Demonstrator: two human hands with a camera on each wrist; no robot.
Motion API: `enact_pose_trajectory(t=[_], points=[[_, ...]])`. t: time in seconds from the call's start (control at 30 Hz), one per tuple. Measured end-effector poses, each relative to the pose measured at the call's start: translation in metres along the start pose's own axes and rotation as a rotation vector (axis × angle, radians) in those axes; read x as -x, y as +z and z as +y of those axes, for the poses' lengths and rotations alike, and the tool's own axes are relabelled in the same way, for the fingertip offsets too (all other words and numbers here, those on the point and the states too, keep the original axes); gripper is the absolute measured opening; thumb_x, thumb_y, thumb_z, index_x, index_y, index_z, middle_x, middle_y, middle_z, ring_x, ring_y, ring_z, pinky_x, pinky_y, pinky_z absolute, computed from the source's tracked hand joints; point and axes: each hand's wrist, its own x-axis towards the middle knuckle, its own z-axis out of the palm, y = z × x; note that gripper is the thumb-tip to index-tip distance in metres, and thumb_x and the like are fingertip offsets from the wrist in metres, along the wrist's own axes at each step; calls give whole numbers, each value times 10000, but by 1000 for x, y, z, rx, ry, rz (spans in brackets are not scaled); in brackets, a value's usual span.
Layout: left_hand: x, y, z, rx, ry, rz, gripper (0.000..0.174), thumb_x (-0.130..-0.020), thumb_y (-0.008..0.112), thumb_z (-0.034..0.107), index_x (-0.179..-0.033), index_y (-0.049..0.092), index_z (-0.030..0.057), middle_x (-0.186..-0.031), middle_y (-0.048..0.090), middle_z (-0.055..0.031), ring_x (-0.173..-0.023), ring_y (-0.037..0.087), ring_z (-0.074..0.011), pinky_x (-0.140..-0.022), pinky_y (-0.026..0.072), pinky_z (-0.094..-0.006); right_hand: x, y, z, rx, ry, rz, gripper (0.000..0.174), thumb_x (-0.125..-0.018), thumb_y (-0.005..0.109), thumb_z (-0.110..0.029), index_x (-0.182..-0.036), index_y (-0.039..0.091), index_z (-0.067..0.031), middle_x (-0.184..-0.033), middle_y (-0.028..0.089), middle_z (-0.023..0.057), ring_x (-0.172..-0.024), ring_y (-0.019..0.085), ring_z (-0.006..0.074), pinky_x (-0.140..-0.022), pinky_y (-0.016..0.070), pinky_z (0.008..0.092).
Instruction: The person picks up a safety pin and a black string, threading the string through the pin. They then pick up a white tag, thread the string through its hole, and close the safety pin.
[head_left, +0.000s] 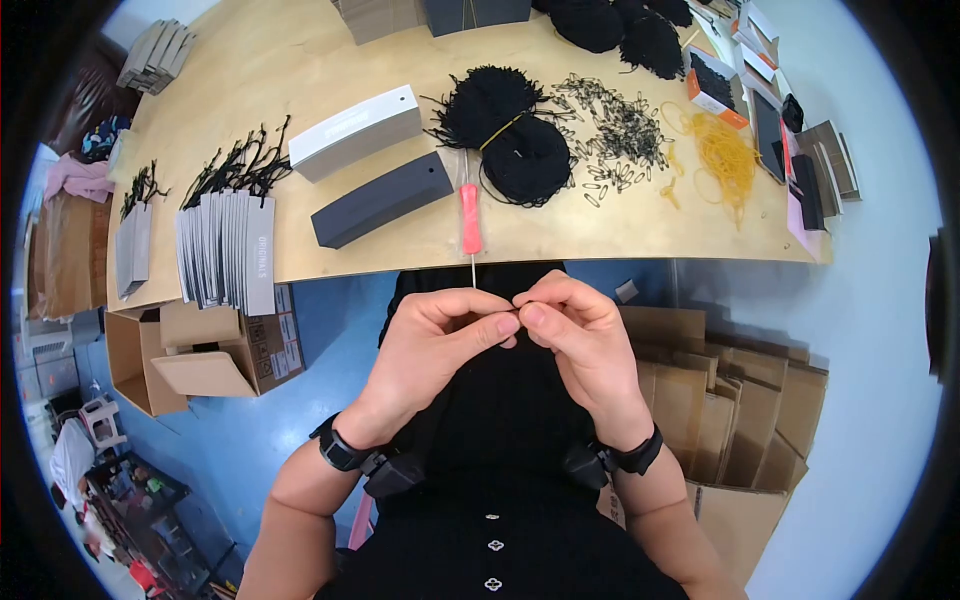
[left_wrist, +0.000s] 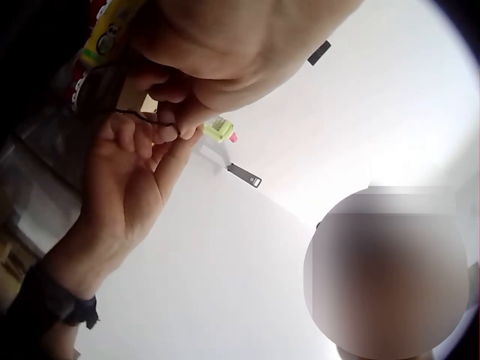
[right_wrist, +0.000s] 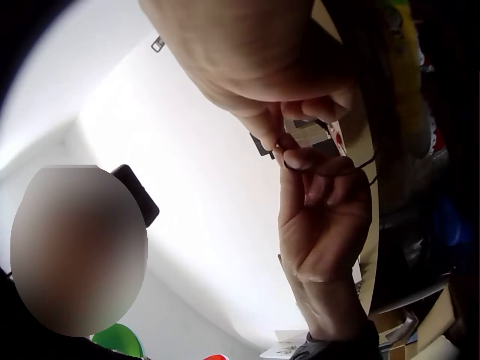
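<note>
Over the table's front edge, my left hand [head_left: 440,335] and right hand [head_left: 585,345] meet fingertip to fingertip. Both pinch a thin black cord [left_wrist: 129,112] between thumb and fingers; most of it is hidden in the head view. In the right wrist view, a dark strand of the cord [right_wrist: 367,161] trails beside the fingers. Just above the left hand, a red-handled tool [head_left: 470,220] lies with its thin metal shaft past the table edge. Beyond it sits a bundle of black cords [head_left: 525,160] tied with a yellow band.
On the table [head_left: 400,255] are grey tags [head_left: 225,250] with black strings, a white tag stack [head_left: 355,130], a dark tag stack [head_left: 380,200], scattered small metal pins [head_left: 620,130] and yellow rubber bands [head_left: 725,150]. An open carton [head_left: 205,350] and flattened cardboard [head_left: 740,400] stand below.
</note>
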Motion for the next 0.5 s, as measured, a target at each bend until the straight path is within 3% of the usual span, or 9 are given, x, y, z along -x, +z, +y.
enact_pose_trajectory(t=[0.1, 0.17, 0.3, 0.4, 0.5], points=[[0, 1, 3, -107, 7, 47, 134, -920, 691, 59, -1021, 714, -25, -952, 715, -61, -875, 639, -89, -792, 512, -229, -5, -1, -6, 257, -104, -14, 100, -902, 698, -35, -1001, 706, -24, -939, 591, 15, -835, 548, 85, -760, 436, 230], [-1, 2, 2, -157, 176, 43, 154, -926, 681, 54, -1057, 707, -22, -1006, 709, -60, -931, 625, -83, -821, 502, -227, -7, 2, -8, 278, -125, -14, 100, -896, 705, -36, -996, 709, -26, -937, 587, 11, -830, 529, 77, -747, 414, 220], [-1, 12, 16, -30, 121, 98, 169, -932, 669, 45, -1086, 697, -17, -1031, 707, -59, -952, 615, -79, -830, 489, -221, -10, 7, -10, 224, -144, -6, 103, -890, 713, -36, -993, 717, -32, -929, 578, 4, -806, 492, 63, -724, 383, 213], [-2, 4, 18, 35, 22, 42, 126, -928, 676, 49, -1028, 709, -20, -1023, 712, -55, -941, 618, -82, -808, 493, -229, -10, 7, -9, 200, -152, 1, 104, -893, 712, -36, -996, 718, -28, -920, 574, -1, -807, 489, 59, -725, 382, 213], [-5, 2, 12, -182, 76, 100, 84, -904, 694, 47, -957, 722, -11, -967, 716, -50, -919, 623, -83, -768, 492, -233, -11, 6, -6, 231, -129, 46, 122, -873, 734, -50, -993, 712, -40, -903, 565, 5, -751, 491, 60, -692, 387, 209]])
